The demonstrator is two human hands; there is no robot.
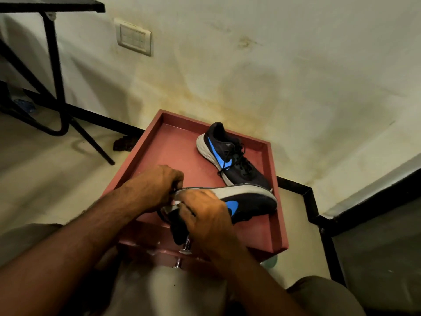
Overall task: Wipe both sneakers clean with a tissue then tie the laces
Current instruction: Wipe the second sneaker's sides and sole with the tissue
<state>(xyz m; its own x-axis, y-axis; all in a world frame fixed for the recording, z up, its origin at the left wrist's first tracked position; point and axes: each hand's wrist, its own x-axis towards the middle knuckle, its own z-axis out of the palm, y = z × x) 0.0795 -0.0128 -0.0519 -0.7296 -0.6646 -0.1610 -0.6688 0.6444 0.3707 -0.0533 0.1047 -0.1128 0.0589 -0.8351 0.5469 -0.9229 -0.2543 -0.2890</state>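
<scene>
- My right hand [206, 221] curls round the heel end of the near sneaker [250, 200], which lies tipped on its side, pale sole facing away from me. A dark bit hangs below the palm; tongue or cloth, can't tell.
- My left hand [157, 187] is curled at the heel rim, pinching the edge. No tissue visible in either hand; the blur hides the fingertips.
- Risk: the heel overhangs the near lip of the red tray [173, 156]. If my grip loosens, I judge it drops toward my lap, or knocks the metal knob [186, 246] just under my right hand.
- Risk: wiping hard along the sole could shove the toe into the tray's right wall, which it nearly touches.
- The second sneaker [230, 156] sits upright further back, laces [237, 159] loose and one strand trailing close to the near sole. It could snag when I turn the shoe.
- Room: bare tray floor to the left; right side and back crowded.
- Beyond, wall [273, 65] close behind the tray; black table legs [54, 71] far left, well apart.
</scene>
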